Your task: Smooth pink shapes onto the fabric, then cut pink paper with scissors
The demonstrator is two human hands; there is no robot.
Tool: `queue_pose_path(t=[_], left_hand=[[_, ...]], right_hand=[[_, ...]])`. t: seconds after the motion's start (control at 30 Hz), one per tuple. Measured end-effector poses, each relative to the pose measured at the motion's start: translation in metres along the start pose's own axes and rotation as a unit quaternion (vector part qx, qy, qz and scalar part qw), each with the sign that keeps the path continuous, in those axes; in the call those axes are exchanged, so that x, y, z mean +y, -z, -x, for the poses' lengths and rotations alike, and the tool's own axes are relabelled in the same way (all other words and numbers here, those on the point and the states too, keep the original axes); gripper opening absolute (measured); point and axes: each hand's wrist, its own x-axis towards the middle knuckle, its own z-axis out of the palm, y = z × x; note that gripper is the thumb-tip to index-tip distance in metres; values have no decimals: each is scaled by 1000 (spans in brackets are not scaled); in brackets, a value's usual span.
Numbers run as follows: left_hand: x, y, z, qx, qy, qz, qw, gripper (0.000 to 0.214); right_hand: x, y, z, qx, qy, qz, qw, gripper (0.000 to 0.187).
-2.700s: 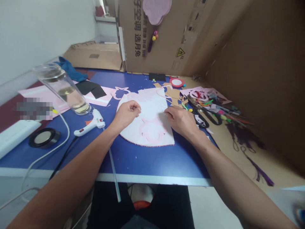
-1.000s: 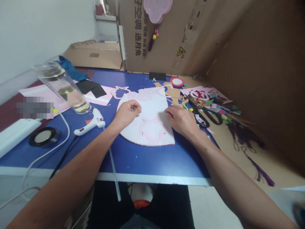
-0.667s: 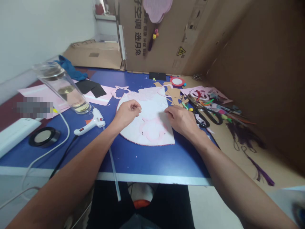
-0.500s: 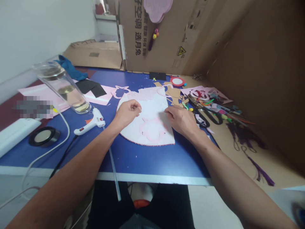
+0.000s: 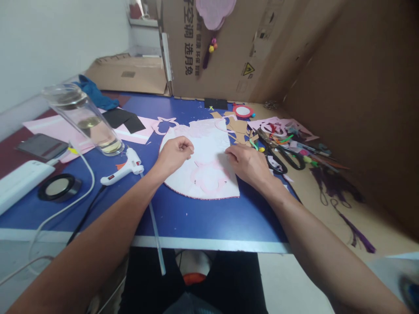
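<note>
A white fabric-like sheet (image 5: 209,144) with a curved, beaded-looking lower edge lies on the blue table. My left hand (image 5: 178,150) is over its left part, fingers curled together; anything in them is too small to make out. Over the right edge of the sheet is my right hand (image 5: 247,161), closed in a pinch with its fingertips partly hidden. Between and below the hands, a pale pink flower-shaped outline (image 5: 209,179) sits on the sheet. To the left of my left forearm rests a white hot glue gun (image 5: 126,168) with a long clear glue stick (image 5: 157,235) passing behind the forearm.
A tall glass of liquid (image 5: 93,126), a black tape roll (image 5: 59,187) and a phone (image 5: 42,146) stand or lie at left. Scissors (image 5: 278,150), paper scraps and purple tassels (image 5: 356,231) crowd the right. A cardboard wall (image 5: 229,78) rises behind.
Both hands hold nearly the same place and pose over the sheet. The whole view has shifted very slightly.
</note>
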Motion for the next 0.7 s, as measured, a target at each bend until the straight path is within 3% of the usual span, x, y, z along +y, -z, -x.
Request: queue_pose_path(t=[0.7], left_hand=[[-1, -1, 0, 0, 5, 7, 1000, 6]], right_hand=[[-1, 1, 0, -6, -7, 13, 1000, 33]])
